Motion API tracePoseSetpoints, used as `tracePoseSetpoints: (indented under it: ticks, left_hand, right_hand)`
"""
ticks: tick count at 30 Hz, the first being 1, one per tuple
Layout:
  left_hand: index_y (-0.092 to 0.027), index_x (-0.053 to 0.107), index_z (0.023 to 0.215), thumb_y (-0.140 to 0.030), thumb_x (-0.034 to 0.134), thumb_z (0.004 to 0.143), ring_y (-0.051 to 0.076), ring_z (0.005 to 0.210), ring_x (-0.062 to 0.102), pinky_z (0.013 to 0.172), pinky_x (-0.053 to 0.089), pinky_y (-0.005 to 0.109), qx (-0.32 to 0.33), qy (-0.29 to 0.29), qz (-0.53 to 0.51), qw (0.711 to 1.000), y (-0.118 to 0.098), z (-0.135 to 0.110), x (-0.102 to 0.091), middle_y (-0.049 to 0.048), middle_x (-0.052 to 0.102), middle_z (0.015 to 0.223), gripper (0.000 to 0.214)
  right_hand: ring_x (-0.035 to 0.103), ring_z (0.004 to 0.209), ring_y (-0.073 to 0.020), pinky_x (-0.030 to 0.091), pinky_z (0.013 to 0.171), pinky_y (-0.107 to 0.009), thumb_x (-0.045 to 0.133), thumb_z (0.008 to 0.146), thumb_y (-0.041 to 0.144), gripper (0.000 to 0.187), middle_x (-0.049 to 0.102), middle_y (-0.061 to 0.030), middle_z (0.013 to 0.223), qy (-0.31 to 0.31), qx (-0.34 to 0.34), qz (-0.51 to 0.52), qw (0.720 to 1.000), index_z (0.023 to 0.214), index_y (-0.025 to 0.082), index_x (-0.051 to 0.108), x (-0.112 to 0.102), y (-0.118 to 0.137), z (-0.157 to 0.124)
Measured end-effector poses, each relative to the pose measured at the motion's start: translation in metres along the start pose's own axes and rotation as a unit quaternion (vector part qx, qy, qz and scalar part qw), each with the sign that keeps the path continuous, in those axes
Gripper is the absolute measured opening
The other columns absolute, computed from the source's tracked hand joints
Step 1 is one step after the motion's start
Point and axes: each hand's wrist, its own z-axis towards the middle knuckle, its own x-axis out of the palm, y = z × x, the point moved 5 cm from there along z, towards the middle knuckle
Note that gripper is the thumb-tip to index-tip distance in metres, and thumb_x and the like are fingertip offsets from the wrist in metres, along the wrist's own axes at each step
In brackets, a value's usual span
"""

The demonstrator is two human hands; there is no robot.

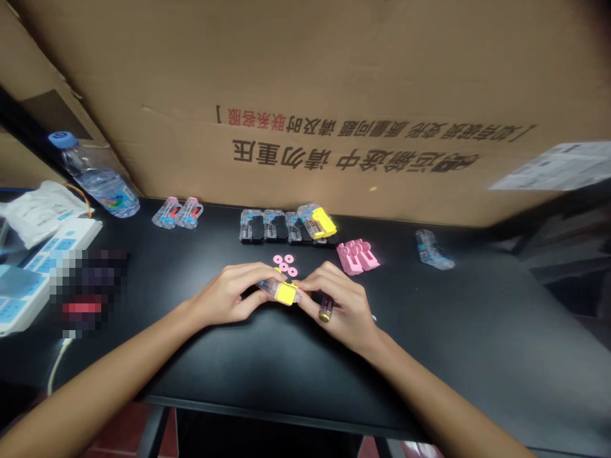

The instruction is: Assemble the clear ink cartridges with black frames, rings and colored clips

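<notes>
Over the front half of the black table, my left hand (241, 289) is closed around a small clear-and-yellow plastic piece (286, 293). My right hand (341, 305) pinches the right end of that same piece with its fingertips. A dark cylinder with a gold-coloured end (326, 309) also lies within the right hand, pointing toward me. Just beyond the fingers lie several pink rings (285, 262). Behind them stands a row of clear-and-black plastic pieces (274, 227), with a clear-and-yellow one (319, 222) on its right end. The fingers hide part of the held piece.
Pink plastic parts (358, 256) lie right of the row, and a clear angled piece (433, 249) farther right. Two clear-and-pink pieces (178, 213) sit at the back left. A water bottle (100, 178), power strip (48, 273) and white bag (42, 210) occupy the left. A cardboard wall (334, 76) closes the back.
</notes>
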Motion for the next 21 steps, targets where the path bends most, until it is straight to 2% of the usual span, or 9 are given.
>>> tracePoseSetpoints:
  ticks: [6,10,15,18,21]
  left_hand:
    - [-0.022,0.066,0.131,-0.013,0.06,0.103,0.022,0.115,0.078,0.101,0.064,0.036,0.036,-0.011,0.032,0.999,-0.001,-0.001,-0.003,0.011,0.08,0.122,0.03]
    - [-0.022,0.066,0.129,-0.013,0.062,0.102,0.022,0.118,0.076,0.1,0.064,0.036,0.026,-0.018,0.035,0.999,-0.001,0.0,-0.004,0.013,0.078,0.126,0.029]
    - [-0.022,0.067,0.12,-0.018,0.067,0.101,0.022,0.104,0.077,0.092,0.063,0.037,0.005,-0.07,0.049,0.996,0.0,0.003,-0.017,0.0099,0.079,0.112,0.019]
    - [-0.021,0.068,0.113,-0.027,0.072,0.099,0.02,0.093,0.076,0.085,0.061,0.033,-0.053,-0.13,0.102,0.985,0.011,0.002,-0.035,0.0071,0.079,0.105,0.015]
    - [-0.022,0.06,0.133,-0.037,0.078,0.095,0.021,0.093,0.077,0.081,0.059,0.031,-0.15,-0.186,0.159,0.958,0.032,-0.003,-0.058,0.006,0.08,0.109,0.045]
  right_hand:
    - [0.062,0.065,-0.0184,0.051,0.062,-0.037,0.076,0.098,0.016,0.01,0.074,-0.0012,0.076,-0.007,-0.01,-0.039,0.999,0.097,0.026,0.073,0.001,0.0,-0.002]
    - [0.064,0.066,-0.0195,0.05,0.062,-0.037,0.075,0.098,0.013,0.013,0.076,-0.0018,0.078,-0.003,-0.035,-0.048,0.998,0.101,0.026,0.074,-0.001,0.002,-0.001]
    - [0.067,0.068,-0.0209,0.051,0.063,-0.038,0.073,0.097,0.014,0.014,0.079,-0.0028,0.083,-0.004,-0.047,-0.067,0.997,0.102,0.027,0.075,-0.01,-0.004,0.002]
    - [0.066,0.068,-0.0211,0.051,0.066,-0.038,0.073,0.098,0.016,0.011,0.078,-0.0035,0.083,-0.011,-0.032,-0.111,0.993,0.101,0.026,0.073,-0.022,-0.019,0.004]
    - [0.064,0.069,-0.0222,0.05,0.068,-0.038,0.069,0.097,0.018,0.011,0.075,-0.0039,0.079,-0.004,0.034,-0.184,0.982,0.105,0.025,0.074,-0.035,-0.041,0.005]
